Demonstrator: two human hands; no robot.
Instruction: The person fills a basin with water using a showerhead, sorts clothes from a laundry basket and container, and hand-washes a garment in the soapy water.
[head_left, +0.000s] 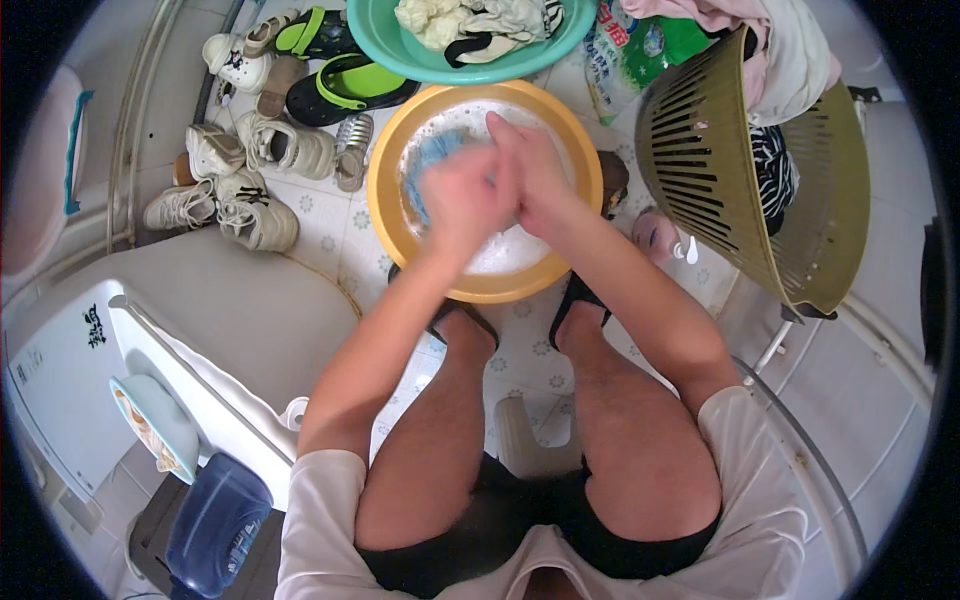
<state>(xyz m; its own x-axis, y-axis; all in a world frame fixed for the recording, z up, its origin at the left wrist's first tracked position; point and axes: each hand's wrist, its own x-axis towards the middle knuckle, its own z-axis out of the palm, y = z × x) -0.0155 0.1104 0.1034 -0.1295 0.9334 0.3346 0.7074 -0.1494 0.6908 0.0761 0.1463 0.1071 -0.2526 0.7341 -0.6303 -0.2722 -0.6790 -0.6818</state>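
Over a round yellow basin (385, 225), my hands are pressed together above white, sudsy water (504, 259). My left hand (466, 196) is curled and blurred. Against its fingers lies my right hand (538, 172), thumb pointing up and away. A wet blue cloth (433, 159) shows in the suds beside and behind my left hand. A small bluish patch appears between the hands, but blur hides whether they grip part of the cloth. The basin stands on the floor just beyond my feet.
Beyond stands a teal basin (469, 73) of light clothes. A slatted olive laundry basket (694, 150), a green-and-white detergent bag (630, 64) and a pump bottle (660, 236) are at right. Several shoes (289, 146) line the left; a white appliance (217, 277) fills the lower left.
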